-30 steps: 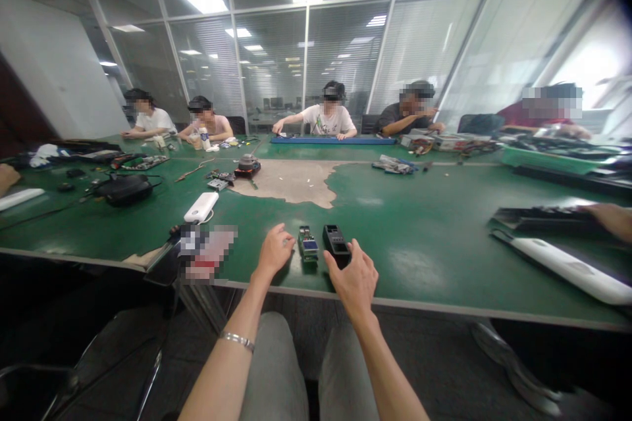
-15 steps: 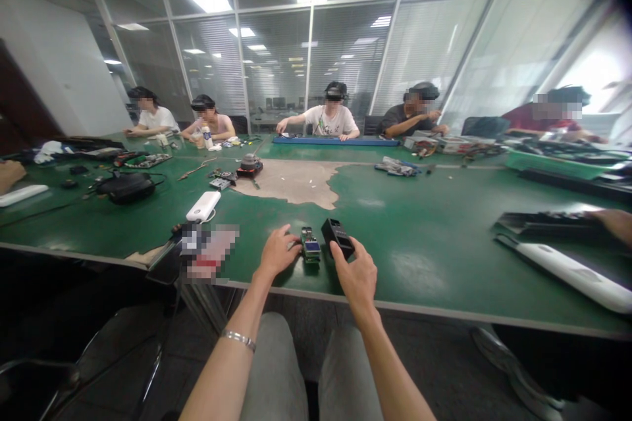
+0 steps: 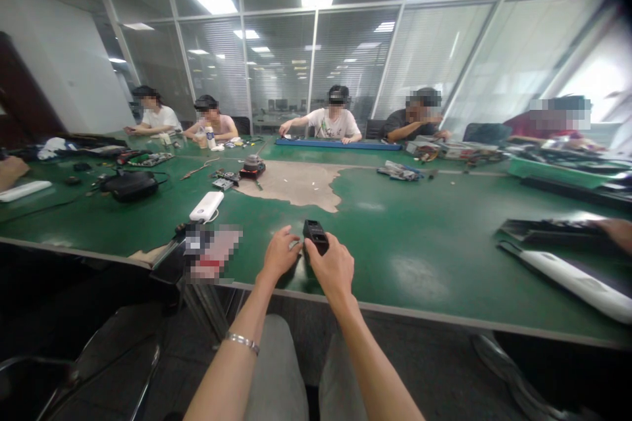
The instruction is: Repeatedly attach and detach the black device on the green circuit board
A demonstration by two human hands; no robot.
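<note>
A black plastic housing (image 3: 316, 234) with openings in its top is gripped by my right hand (image 3: 334, 271), thumb on the near left side and fingers along the right. It sits low over the table, where it hides the small green circuit board seen earlier. Just left of it rests my left hand (image 3: 281, 252), its fingers curled and their tips close to the housing's side. Something small and pale shows between those fingers, too small to name.
A white power bank (image 3: 207, 206) with a cable lies left of my hands. Beyond are a dark round device (image 3: 252, 167) on a bare tan patch (image 3: 296, 184) and gloves (image 3: 399, 172). A long white device (image 3: 575, 279) lies right. Several people sit around the green table (image 3: 375, 237).
My right hand has moved left with the black housing, bringing it over the circuit board, which is now hidden. My left hand stays in nearly the same place. The view has shifted slightly.
</note>
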